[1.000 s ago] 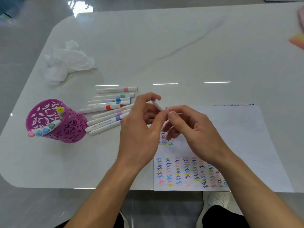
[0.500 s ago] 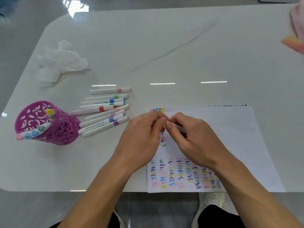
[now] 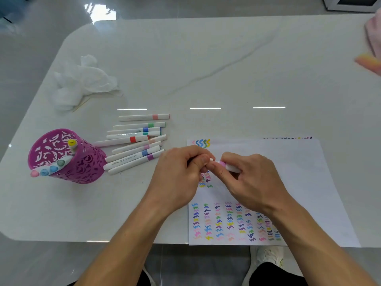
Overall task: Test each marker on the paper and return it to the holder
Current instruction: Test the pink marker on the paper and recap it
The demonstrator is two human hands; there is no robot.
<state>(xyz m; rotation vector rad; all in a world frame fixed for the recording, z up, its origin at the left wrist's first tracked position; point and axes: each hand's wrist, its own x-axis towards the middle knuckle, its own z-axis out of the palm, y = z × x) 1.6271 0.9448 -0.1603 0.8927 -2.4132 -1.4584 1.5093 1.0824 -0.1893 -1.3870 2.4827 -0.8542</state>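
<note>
White marker (image 3: pixel 227 167) with pink band, pinched endwise by left hand (image 3: pixel 179 176) and right hand (image 3: pixel 252 179) over paper (image 3: pixel 288 172); print unreadable.

Bright, even indoor light on a glossy white table, sharp in the centre and smeared at the frame's edges.

Three short white streaks of glare (image 3: pixel 205 108) lie in a row across the middle of the table (image 3: pixel 226 58), and a larger blown-out reflection (image 3: pixel 101 13) sits at the upper left. Shadows are faint and soft: a pale one under the left hand (image 3: pixel 179 178) and right hand (image 3: pixel 253 182), another beside the purple holder (image 3: pixel 68 155). The marker (image 3: pixel 228 166) pinched between the hands and the squiggles on the paper (image 3: pixel 288 172) read crisp. A pink shape (image 3: pixel 371 48) at the right edge is blurred, and the table's outline bows with wide-angle distortion.
</note>
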